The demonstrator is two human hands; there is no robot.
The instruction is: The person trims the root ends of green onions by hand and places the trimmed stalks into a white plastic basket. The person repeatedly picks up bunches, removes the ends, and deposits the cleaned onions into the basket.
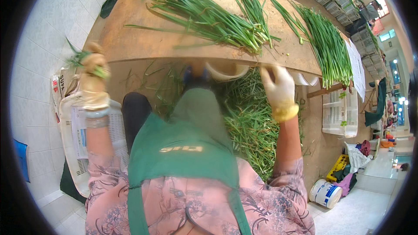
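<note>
My left hand (pixel 94 75), in a light glove and blurred by motion, is closed around a small bunch of green stalks (pixel 78 57) left of the table. My right hand (pixel 276 85), in a whitish glove with a yellow cuff, hangs at the table's front edge, fingertips down by the wood; whether it pinches anything is unclear. On the wooden table (pixel 137 47) a large heap of long green leafy stalks, seemingly garlic chives (pixel 209 16), lies with its pale ends toward my right hand. A smaller bunch (pixel 251 6) touches it. Further right is a neat row of stalks (pixel 329 45).
Cut green leaves (pixel 258 130) cover the floor below my right arm. White bowls (pixel 228 71) sit under the table edge. A white plastic crate (pixel 70 137) stands at left, another (pixel 339 112) at right, near a white bucket (pixel 326 193). A paper sheet (pixel 355 68) hangs at the table's right end.
</note>
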